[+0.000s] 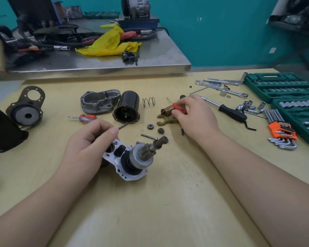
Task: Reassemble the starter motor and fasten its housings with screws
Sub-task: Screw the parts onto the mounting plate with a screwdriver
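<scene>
left hand (89, 139) gripped the gear housing (127, 157); right hand (193, 113) closed on a red-handled screwdriver (179, 106), likely for fastening screws next.

The pale wooden table (150, 211) carries a spring (148, 101), two small gears (155, 128) and hex keys (282, 138)

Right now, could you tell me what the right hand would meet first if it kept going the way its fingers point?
Probably the copper-coloured sleeve just beyond the right hand, whose fingertips lie beside it; farther along lies the spring.
</scene>
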`<action>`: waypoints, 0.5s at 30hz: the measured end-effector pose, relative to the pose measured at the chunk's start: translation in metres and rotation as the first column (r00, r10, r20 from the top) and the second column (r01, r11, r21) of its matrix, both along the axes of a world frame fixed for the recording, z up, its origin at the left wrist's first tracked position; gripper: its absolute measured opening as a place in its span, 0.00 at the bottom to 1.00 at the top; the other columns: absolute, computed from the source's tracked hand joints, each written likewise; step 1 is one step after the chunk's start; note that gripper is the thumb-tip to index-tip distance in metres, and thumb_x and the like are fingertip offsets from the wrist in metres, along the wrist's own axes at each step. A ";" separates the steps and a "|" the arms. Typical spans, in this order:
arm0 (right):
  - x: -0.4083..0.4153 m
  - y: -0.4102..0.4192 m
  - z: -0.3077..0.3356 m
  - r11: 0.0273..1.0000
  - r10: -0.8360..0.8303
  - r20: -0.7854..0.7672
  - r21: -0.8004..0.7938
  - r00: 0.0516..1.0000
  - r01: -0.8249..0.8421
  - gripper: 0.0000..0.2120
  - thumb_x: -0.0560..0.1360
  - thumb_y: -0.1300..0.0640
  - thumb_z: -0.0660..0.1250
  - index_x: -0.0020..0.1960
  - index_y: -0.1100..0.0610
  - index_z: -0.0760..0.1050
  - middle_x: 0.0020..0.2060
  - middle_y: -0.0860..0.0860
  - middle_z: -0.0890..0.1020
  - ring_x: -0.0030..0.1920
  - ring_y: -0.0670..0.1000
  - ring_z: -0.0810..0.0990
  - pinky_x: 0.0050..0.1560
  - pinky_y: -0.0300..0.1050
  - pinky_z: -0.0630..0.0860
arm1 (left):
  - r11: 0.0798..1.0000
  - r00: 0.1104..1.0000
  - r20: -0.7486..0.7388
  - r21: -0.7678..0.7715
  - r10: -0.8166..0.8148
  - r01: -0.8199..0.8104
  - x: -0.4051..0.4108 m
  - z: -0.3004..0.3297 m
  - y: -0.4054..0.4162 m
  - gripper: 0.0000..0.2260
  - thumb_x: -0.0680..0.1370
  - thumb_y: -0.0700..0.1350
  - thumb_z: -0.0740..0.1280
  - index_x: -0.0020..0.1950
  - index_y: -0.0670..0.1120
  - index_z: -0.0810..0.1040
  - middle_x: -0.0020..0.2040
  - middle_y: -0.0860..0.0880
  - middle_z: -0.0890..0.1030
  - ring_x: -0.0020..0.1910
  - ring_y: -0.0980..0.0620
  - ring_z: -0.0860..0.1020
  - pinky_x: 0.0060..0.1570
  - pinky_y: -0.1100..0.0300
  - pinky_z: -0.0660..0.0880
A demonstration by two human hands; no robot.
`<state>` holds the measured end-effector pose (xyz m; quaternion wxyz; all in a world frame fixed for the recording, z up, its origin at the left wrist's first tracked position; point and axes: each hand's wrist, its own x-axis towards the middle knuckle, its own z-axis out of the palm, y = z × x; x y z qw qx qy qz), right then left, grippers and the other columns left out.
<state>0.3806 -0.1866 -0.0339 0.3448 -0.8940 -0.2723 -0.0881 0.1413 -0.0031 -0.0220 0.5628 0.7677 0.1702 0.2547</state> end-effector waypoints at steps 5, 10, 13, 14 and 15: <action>-0.031 0.005 0.010 0.977 0.214 0.222 -0.040 0.951 -0.211 0.09 0.79 0.51 0.74 0.58 0.51 0.86 0.54 0.49 0.82 0.58 0.55 0.76 0.63 0.54 0.73 | 0.999 0.998 0.043 -0.003 -0.049 0.049 -0.001 0.000 0.002 0.18 0.79 0.57 0.65 0.46 0.42 0.80 0.41 0.38 0.79 0.35 0.41 0.75 0.38 0.53 0.70; -0.070 0.017 0.008 0.825 0.556 0.150 -0.217 0.817 -0.522 0.09 0.79 0.49 0.75 0.57 0.52 0.87 0.52 0.50 0.82 0.59 0.56 0.75 0.63 0.57 0.72 | 0.997 0.996 0.062 -0.006 -0.072 0.072 -0.001 -0.002 0.009 0.18 0.79 0.54 0.64 0.45 0.39 0.80 0.42 0.35 0.79 0.40 0.32 0.75 0.41 0.48 0.68; -0.078 0.021 0.005 0.788 0.600 0.130 -0.265 0.789 -0.556 0.11 0.80 0.48 0.74 0.60 0.50 0.87 0.55 0.50 0.81 0.62 0.56 0.74 0.64 0.57 0.71 | 0.996 0.995 0.057 -0.011 -0.087 0.088 -0.002 -0.003 0.011 0.19 0.80 0.54 0.64 0.44 0.39 0.80 0.42 0.35 0.80 0.40 0.31 0.76 0.40 0.48 0.69; -0.079 0.022 0.004 0.785 0.602 0.131 -0.275 0.788 -0.555 0.11 0.81 0.47 0.73 0.61 0.50 0.86 0.55 0.49 0.81 0.62 0.56 0.73 0.64 0.56 0.71 | 0.996 0.994 0.053 -0.010 -0.091 0.092 -0.002 -0.004 0.011 0.19 0.80 0.54 0.64 0.44 0.39 0.80 0.42 0.36 0.80 0.40 0.31 0.76 0.40 0.48 0.69; -0.079 0.022 0.003 0.782 0.602 0.130 -0.291 0.788 -0.551 0.12 0.81 0.47 0.73 0.62 0.49 0.86 0.56 0.49 0.81 0.62 0.55 0.73 0.65 0.55 0.70 | 0.996 0.994 0.051 -0.010 -0.094 0.094 -0.002 -0.004 0.011 0.19 0.80 0.54 0.64 0.44 0.39 0.80 0.42 0.36 0.80 0.40 0.31 0.76 0.40 0.48 0.69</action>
